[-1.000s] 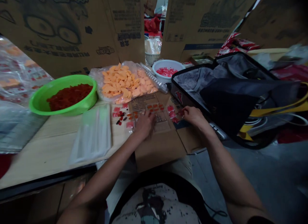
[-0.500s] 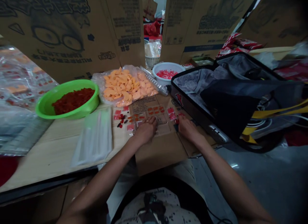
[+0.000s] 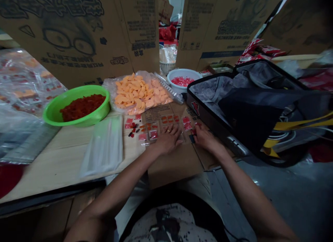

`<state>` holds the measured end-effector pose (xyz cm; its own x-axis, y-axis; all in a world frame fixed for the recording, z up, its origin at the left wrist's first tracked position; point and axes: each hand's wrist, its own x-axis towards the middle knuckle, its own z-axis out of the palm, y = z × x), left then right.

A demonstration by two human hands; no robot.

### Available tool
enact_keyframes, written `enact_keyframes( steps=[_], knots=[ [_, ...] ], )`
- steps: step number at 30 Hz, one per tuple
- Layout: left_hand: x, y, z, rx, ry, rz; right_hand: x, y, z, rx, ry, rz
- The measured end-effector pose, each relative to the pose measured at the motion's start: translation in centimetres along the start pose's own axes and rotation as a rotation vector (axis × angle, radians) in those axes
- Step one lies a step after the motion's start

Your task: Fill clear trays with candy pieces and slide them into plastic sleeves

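My left hand [image 3: 168, 140] lies with fingers spread over a clear plastic tray [image 3: 184, 138], hiding part of it. A small red packet [image 3: 153, 134] sits in a clear compartment left of that hand. Orange pieces [image 3: 170, 119] lie in rows just beyond the fingers. My right hand [image 3: 205, 137] is closed, its fingertips together at a small red packet [image 3: 198, 124]; what they grip is hidden. More red packets [image 3: 186, 123] lie between the hands. To the left are dark red and black bits [image 3: 133, 128] and other pink-red packets [image 3: 142, 137].
A green basin [image 3: 104, 110] holds dark red pieces. Behind are a bag of orange pieces [image 3: 135, 91] and a white bowl [image 3: 173, 74] of red packets. Flat plastic sleeves [image 3: 104, 145] lie at left. An open black case [image 3: 215, 120] stands at right, cardboard [image 3: 171, 165] in front.
My left hand has slid right across the tray with its fingers spreading, uncovering a red packet in the left compartment. My right hand stays by the red packets. The view has shifted slightly.
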<state>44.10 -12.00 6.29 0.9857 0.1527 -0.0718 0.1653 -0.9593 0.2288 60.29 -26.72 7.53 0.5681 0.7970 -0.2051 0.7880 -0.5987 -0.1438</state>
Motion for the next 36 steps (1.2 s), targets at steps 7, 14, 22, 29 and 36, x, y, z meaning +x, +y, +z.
enact_keyframes(
  steps=[7, 14, 22, 29, 36],
  knots=[
    [0.0, 0.5, 0.5, 0.000, 0.001, -0.109, -0.7, -0.2, -1.1, -0.026, -0.030, 0.047],
    [0.0, 1.4, -0.2, -0.038, 0.048, -0.152, 0.5, -4.1, -3.1, 0.007, 0.075, -0.039],
    [-9.9, -3.5, -3.4, -0.060, 0.421, -0.266, 2.6, -5.6, -3.1, 0.016, 0.094, -0.126],
    [-17.9, -5.3, -1.2, 0.007, 0.284, -0.296, 1.4, -5.7, 1.2, -0.048, 0.119, -0.488],
    [-15.9, -3.4, 2.5, -0.103, 0.237, -0.298, 3.5, -4.7, 5.6, -0.023, 0.125, -0.489]
  ],
)
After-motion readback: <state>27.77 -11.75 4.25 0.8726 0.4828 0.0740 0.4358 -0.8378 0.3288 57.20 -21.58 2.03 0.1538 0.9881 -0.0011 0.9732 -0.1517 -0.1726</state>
